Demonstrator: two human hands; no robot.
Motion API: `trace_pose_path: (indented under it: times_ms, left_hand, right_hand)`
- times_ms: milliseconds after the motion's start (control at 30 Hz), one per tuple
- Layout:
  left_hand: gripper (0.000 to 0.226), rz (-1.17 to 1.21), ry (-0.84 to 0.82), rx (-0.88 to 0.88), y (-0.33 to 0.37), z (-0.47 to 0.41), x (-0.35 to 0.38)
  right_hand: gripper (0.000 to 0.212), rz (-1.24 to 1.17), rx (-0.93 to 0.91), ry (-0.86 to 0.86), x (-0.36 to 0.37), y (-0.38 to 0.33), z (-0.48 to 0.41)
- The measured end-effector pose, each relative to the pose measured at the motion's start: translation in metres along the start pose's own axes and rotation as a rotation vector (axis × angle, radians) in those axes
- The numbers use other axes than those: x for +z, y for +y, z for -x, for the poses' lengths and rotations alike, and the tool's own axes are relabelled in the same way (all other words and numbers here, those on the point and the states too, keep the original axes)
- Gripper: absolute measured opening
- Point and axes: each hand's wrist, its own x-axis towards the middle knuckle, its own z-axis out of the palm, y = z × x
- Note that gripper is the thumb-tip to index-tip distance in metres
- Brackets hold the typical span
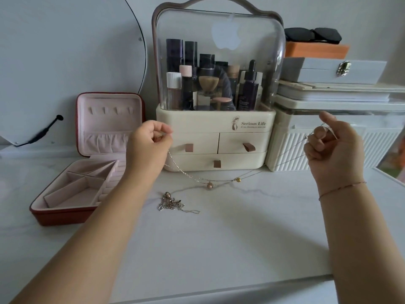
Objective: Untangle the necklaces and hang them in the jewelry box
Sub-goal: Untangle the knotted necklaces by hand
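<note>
1. Left hand (151, 139) and right hand (331, 145) each pinch thin beaded metal chains (209, 185), stretched across mid-frame;
2. Untangling step; next, probably free one strand for the open red pink-lined jewelry box (109, 119), left.

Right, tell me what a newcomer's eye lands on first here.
The left hand and the right hand are raised, pinching thin necklaces that sag between them in front of the cream cosmetics organiser at the back centre. Below, a tangled heap of chain lies on the white table. At the left, the red jewelry box stands open, showing its pink lining.
</note>
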Motion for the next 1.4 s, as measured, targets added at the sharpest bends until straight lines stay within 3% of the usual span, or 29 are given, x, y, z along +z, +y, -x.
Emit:
trace_pose_path:
  times_ms: [133, 233, 367, 500, 633, 800, 900, 1000, 1167, 1267, 1400]
  left_hand:
    - [0.005, -0.136, -0.224, 0.051, -0.001, 0.007, 0.005]
    - [0.008, -0.261, -0.352, 0.117, -0.001, 0.015, 0.010]
    - [0.009, -0.362, -0.503, 0.139, -0.001, 0.027, 0.016]
    - [0.007, -0.388, -0.590, 0.149, -0.003, 0.032, 0.021]
    - [0.008, -0.336, -0.594, 0.120, -0.004, 0.031, 0.022]
    - [0.008, -0.288, -0.616, 0.095, -0.003, 0.032, 0.023]
    - [0.006, -0.304, -0.605, 0.148, 0.000, 0.036, 0.024]
    - [0.005, -0.206, -0.606, 0.125, 0.006, 0.039, 0.024]
    - [0.019, 0.073, -0.693, -0.083, 0.034, 0.032, 0.036]
    - [0.022, 0.080, -0.735, -0.052, 0.058, 0.030, 0.043]
    - [0.006, 0.106, -0.711, -0.043, 0.079, 0.036, 0.035]
  right_hand:
    - [0.014, 0.218, 0.099, -0.100, 0.003, 0.006, 0.002]
    - [0.018, 0.612, 0.216, -0.206, 0.006, 0.013, 0.009]
    - [0.022, 1.208, 0.230, -0.309, 0.007, 0.024, 0.015]
    - [0.020, 1.465, 0.212, -0.368, 0.004, 0.028, 0.017]
    - [0.020, 1.469, 0.161, -0.392, 0.005, 0.029, 0.018]
    - [0.017, 0.988, 0.139, -0.368, 0.017, 0.025, 0.020]
    - [0.019, 0.854, 0.113, -0.392, 0.023, 0.022, 0.024]
    - [0.019, 0.861, 0.072, -0.424, 0.033, 0.016, 0.029]
    - [0.017, 0.927, 0.026, -0.548, 0.060, -0.008, 0.038]
    - [0.015, 0.928, -0.026, -0.594, 0.075, -0.024, 0.043]
    - [0.016, 0.866, -0.094, -0.558, 0.083, -0.050, 0.048]
